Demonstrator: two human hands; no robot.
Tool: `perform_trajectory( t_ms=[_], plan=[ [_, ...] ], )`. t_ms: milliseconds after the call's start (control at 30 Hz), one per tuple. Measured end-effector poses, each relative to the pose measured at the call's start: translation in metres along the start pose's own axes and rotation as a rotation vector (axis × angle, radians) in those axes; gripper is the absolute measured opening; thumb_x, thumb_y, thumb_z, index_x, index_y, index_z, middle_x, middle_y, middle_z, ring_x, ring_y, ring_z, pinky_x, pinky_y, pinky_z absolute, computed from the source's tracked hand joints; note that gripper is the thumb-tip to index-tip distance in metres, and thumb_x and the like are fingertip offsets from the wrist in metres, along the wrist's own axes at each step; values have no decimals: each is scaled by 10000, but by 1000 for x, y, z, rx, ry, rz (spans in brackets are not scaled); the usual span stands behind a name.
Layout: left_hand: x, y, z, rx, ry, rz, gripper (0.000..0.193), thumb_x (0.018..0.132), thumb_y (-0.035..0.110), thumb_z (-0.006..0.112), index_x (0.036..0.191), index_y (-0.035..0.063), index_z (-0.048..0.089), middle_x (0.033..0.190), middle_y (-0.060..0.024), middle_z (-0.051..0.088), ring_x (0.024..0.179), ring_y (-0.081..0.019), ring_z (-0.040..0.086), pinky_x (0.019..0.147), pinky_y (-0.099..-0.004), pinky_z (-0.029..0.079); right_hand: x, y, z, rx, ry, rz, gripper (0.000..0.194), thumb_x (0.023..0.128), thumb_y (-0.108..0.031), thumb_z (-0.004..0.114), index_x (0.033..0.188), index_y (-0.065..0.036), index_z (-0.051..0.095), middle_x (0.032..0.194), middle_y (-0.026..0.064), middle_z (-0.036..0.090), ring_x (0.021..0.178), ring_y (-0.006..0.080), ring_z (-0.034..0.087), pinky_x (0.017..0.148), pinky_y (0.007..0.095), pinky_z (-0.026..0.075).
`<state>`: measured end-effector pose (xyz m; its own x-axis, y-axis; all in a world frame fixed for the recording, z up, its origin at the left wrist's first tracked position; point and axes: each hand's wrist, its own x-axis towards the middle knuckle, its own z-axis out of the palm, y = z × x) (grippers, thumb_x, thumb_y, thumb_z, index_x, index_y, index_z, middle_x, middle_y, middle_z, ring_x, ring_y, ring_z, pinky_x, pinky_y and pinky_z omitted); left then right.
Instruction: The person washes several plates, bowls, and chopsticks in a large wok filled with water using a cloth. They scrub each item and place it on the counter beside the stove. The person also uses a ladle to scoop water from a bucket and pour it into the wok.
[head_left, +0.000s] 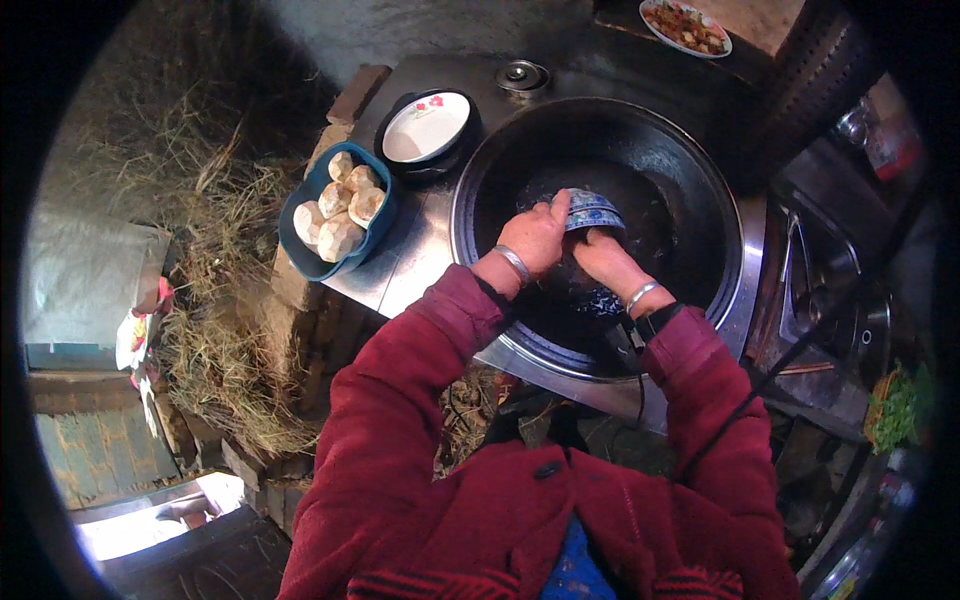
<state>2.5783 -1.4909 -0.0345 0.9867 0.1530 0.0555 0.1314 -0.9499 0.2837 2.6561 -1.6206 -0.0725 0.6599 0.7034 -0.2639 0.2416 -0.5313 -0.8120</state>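
Observation:
Over the large dark wok (600, 135), set in a metal-edged stove, both hands are at a pair of blue-and-white patterned bowls (592, 210). My left hand (531, 234) grips their left side, its index finger raised along the rim. From below, my right hand (607, 256) reaches to the bowls; its fingers are hidden inside or behind them, so its hold cannot be told. The bowls are tilted and lie close together. Water with bright ripples shows in the wok beneath the hands.
Left of the wok, a blue basin (291, 244) holds several peeled root vegetables. Behind it, a white floral dish (427, 131) rests on a black pot. A small lidded container (522, 77) stands behind the wok, a plate of food (686, 28) at the back right. Straw (225, 337) lies left.

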Motion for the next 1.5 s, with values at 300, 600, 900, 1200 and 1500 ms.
perform_trajectory(
  t_ms=[300, 600, 900, 1200, 1500],
  plan=[
    [30, -83, -61, -210, 331, -194, 440, 759, 99, 516, 1197, 76, 482, 929, -263, 613, 880, -426, 587, 769, -473, 470, -29, 31, -9, -166, -206, -44, 390, 864, -331, 526, 1034, 10, 605, 986, 242, 617, 951, 403, 578, 830, 423, 450],
    [59, -221, -87, 199, 112, -555, 306, 738, 364, 694, 844, 76, 701, 895, -174, 666, 900, -350, 629, 797, -399, 485, -34, 74, -22, -160, -116, -39, 339, 868, -301, 505, 1011, -14, 614, 956, 222, 627, 926, 379, 589, 815, 417, 456],
    [60, -281, -46, 212, 123, -396, 385, 850, 271, 576, 1149, 29, 559, 1139, -175, 585, 995, -323, 580, 805, -446, 498, -50, 77, -35, -232, -51, -1, 271, 879, -243, 489, 965, -12, 603, 950, 206, 610, 917, 398, 567, 804, 447, 447],
    [91, -326, -28, -1773, 446, -910, 419, 917, 235, 394, 1257, -6, 441, 1220, -166, 519, 1056, -307, 540, 834, -451, 509, -51, 67, -45, -284, -1, 22, 302, 859, -278, 482, 962, -32, 625, 935, 208, 628, 902, 400, 589, 798, 464, 462],
    [59, -262, -43, -1892, 281, -918, 463, 932, 274, 448, 1219, -83, 385, 1082, -232, 571, 881, -309, 608, 739, -353, 554, -51, 69, -58, -280, 74, -2, 300, 860, -278, 490, 986, -37, 616, 946, 208, 626, 905, 404, 583, 804, 460, 458]
  ],
)
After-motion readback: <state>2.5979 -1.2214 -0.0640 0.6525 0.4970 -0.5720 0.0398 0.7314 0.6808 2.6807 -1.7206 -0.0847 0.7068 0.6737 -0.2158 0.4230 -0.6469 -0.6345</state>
